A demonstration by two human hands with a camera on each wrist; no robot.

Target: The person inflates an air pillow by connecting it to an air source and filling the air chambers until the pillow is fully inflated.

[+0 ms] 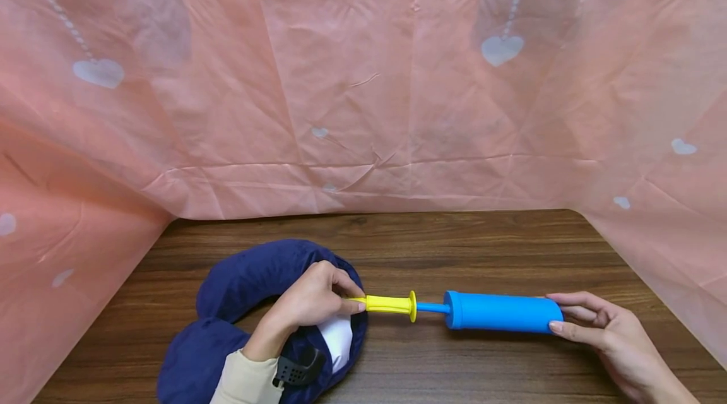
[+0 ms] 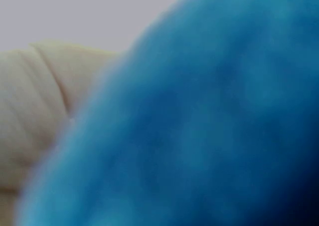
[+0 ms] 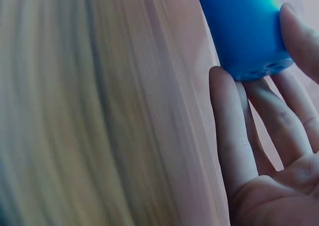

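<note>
A hand pump with a blue barrel (image 1: 505,312), a thin blue rod and a yellow flanged end piece (image 1: 390,305) lies lengthwise between both hands. My left hand (image 1: 320,297) pinches the narrow yellow tip at the side of a navy U-shaped neck pillow (image 1: 250,274); the fingers hide the very end. Below that hand, a white piece (image 1: 339,338) shows through the pillow's cover. At the barrel's far end, my right hand (image 1: 610,328) grips with thumb and fingers. Blurred blue fabric (image 2: 189,126) fills most of the left wrist view. Small holes mark the barrel's end (image 3: 264,71).
Under everything is a dark wood-grain table (image 1: 420,240). A pink curtain (image 1: 369,95) with pale hearts hangs behind it and along both sides. A black strap (image 1: 298,369) and a beige sleeve (image 1: 247,379) are at my left wrist, over the pillow.
</note>
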